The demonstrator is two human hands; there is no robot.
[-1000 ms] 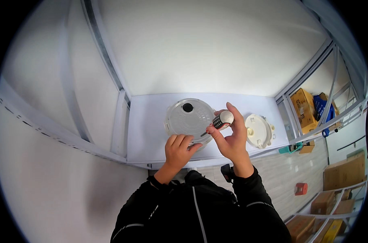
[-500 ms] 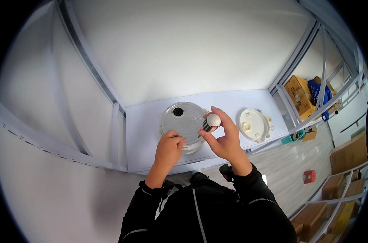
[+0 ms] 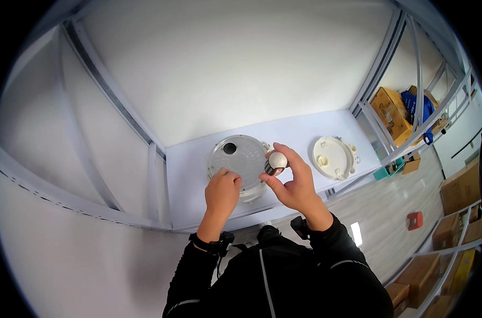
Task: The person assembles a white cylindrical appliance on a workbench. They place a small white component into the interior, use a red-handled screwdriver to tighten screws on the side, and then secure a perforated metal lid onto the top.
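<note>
Right hand (image 3: 296,185) fingers clamped on a small white knob (image 3: 276,161) with a dark base, held up just above the round metal lid (image 3: 240,159) on the white table (image 3: 299,135). Left hand (image 3: 222,192) fingers curled together, resting on lid's near edge. Cream round cover (image 3: 333,157) lies apart, right.

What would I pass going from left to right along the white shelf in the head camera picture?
Left hand resting on the round metal lid → right hand holding a small white knob → round cream-coloured plate → cardboard box beyond the shelf frame.
</note>
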